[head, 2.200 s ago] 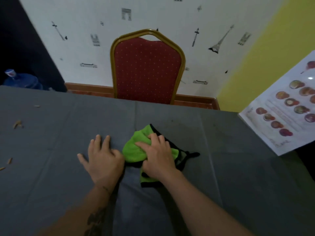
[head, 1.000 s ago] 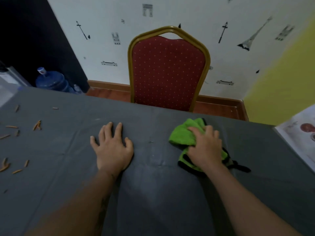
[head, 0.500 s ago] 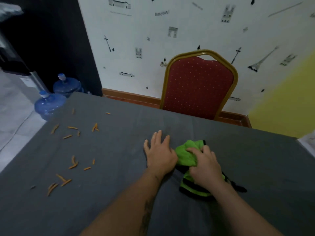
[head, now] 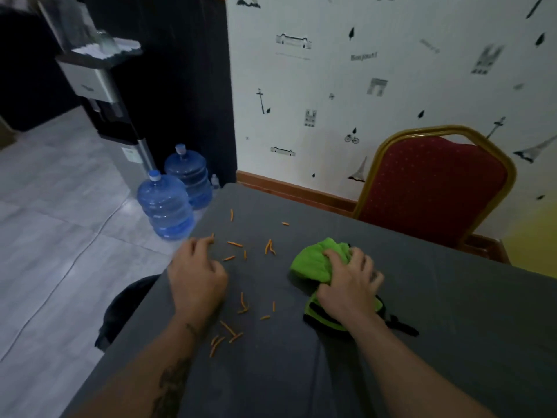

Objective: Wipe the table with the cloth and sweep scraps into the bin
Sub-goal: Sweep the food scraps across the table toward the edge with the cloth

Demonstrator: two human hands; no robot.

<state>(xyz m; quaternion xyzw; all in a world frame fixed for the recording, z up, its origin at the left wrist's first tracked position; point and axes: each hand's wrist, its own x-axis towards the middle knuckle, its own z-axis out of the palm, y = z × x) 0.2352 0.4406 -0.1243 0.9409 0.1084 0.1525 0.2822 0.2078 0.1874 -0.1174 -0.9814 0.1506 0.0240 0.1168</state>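
Right hand [head: 349, 285]: palm down at centre right of the frame, fingers bunched around the cloth and pressing it to the table.
Cloth [head: 316, 262]: bright green with black edging, crumpled under that hand on the table [head: 452, 327].
Left hand [head: 196, 276]: at centre left near the table's left edge, fingers curled loosely with nothing in them, fingertips beside the scraps.
Scraps [head: 238, 309]: thin orange slivers scattered on the grey tabletop between and ahead of the two hands.
Bin [head: 126, 309]: dark rounded container on the floor, lower left, partly hidden under the table edge; contents cannot be seen.
Water jugs [head: 165, 206]: two blue capped bottles on the floor, left of centre; how full they are cannot be told.
Chair [head: 434, 188]: red with a gold frame, upper right, behind the table.
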